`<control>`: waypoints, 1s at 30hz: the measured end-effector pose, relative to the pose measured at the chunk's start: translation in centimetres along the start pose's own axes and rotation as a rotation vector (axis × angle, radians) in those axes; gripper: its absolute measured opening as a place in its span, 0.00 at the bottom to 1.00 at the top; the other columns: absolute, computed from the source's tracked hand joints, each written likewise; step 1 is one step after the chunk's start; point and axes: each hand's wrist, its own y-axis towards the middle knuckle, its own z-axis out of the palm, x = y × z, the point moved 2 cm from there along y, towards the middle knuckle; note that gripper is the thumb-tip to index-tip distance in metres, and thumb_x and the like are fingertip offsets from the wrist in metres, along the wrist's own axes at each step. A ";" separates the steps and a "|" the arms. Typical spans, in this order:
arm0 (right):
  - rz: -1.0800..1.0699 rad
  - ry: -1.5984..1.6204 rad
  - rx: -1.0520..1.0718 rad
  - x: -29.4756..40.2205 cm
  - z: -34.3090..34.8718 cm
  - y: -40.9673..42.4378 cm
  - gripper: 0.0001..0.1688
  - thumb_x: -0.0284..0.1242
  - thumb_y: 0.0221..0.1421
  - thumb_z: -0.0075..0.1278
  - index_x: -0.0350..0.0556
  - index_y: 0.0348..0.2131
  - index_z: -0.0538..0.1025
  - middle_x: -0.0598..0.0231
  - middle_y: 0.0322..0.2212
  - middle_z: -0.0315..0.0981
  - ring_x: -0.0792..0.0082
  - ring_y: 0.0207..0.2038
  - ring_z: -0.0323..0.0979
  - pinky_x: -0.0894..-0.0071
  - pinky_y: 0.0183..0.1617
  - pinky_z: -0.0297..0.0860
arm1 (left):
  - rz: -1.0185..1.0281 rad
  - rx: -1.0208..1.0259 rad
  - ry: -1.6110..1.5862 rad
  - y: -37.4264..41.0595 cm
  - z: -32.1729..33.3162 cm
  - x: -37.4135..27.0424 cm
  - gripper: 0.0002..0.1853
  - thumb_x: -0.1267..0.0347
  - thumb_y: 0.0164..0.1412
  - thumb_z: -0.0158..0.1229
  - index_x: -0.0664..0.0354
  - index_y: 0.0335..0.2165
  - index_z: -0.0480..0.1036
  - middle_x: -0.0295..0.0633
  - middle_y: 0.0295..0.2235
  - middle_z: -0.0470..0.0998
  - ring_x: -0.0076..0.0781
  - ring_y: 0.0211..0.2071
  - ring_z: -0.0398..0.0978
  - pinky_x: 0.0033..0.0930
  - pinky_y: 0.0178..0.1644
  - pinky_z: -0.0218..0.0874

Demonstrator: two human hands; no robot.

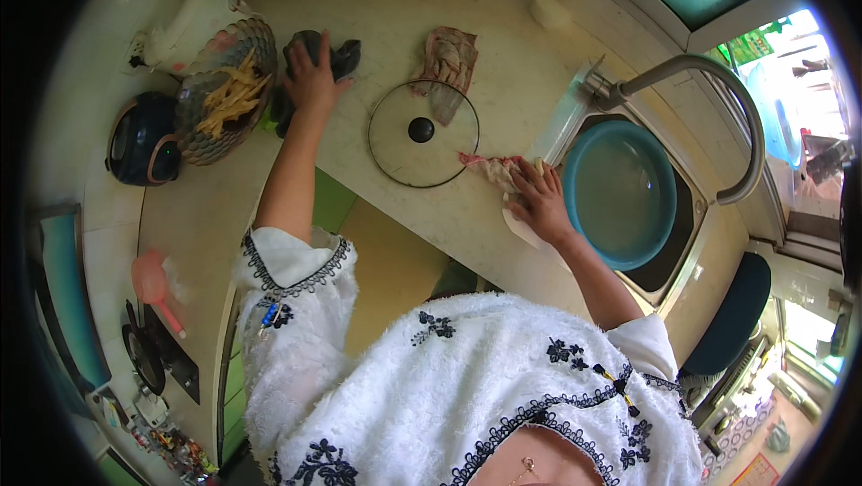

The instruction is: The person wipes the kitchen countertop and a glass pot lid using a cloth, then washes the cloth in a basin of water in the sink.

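My left hand [315, 82] lies with spread fingers on a bunched dark grey cloth [347, 58], on the countertop beside a scalloped bowl. My right hand [542, 200] is closed over a crumpled pale cloth [495, 169] with a reddish edge, left of the sink. A white flat item [522, 225] shows partly beneath this hand. Between my hands a glass pot lid [397, 143] with a black knob rests flat. Its far rim overlaps a worn, brownish cloth [452, 52], part of which shows through the glass.
Yellowish strips fill part of the scalloped bowl [266, 42], near a dark rice cooker [145, 139]. A blue basin [576, 217] holding cloudy water sits in the sink [681, 244], under a curved faucet [751, 116]. A pink ladle [151, 277] and black pan [145, 358] are at left.
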 end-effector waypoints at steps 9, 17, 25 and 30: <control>-0.122 -0.007 -0.040 3.2 0.8 -0.8 0.31 0.26 0.42 0.48 0.55 0.49 0.65 0.53 0.54 0.50 0.43 0.55 0.47 0.46 0.59 0.44 | 0.386 0.230 -0.545 -8.9 0.1 -11.4 0.21 0.61 0.50 0.56 0.57 0.41 0.62 0.47 0.34 0.64 0.44 0.28 0.71 0.39 0.24 0.65; -0.684 -0.042 0.180 7.7 6.7 2.1 0.27 0.31 0.43 0.48 0.64 0.47 0.68 0.58 0.52 0.53 0.50 0.56 0.48 0.46 0.58 0.48 | 0.246 -0.002 -1.007 -7.0 -4.5 -5.4 0.06 0.71 0.53 0.50 0.60 0.31 0.63 0.44 0.27 0.67 0.38 0.26 0.69 0.35 0.28 0.62; -0.601 -0.459 0.099 10.3 5.4 19.6 0.34 0.55 0.42 0.44 0.77 0.51 0.62 0.70 0.57 0.47 0.56 0.60 0.38 0.27 0.54 0.39 | -0.481 -0.048 -1.290 -11.0 -7.0 6.2 0.06 0.69 0.58 0.48 0.62 0.31 0.65 0.32 0.24 0.66 0.18 0.25 0.61 0.21 0.29 0.55; -0.103 -0.298 -0.068 2.3 5.6 25.8 0.31 0.50 0.43 0.46 0.73 0.49 0.64 0.67 0.57 0.47 0.55 0.59 0.41 0.30 0.52 0.43 | -0.711 0.020 -1.236 -17.2 -5.9 8.8 0.08 0.69 0.58 0.47 0.64 0.28 0.65 0.32 0.25 0.65 0.18 0.26 0.60 0.20 0.32 0.54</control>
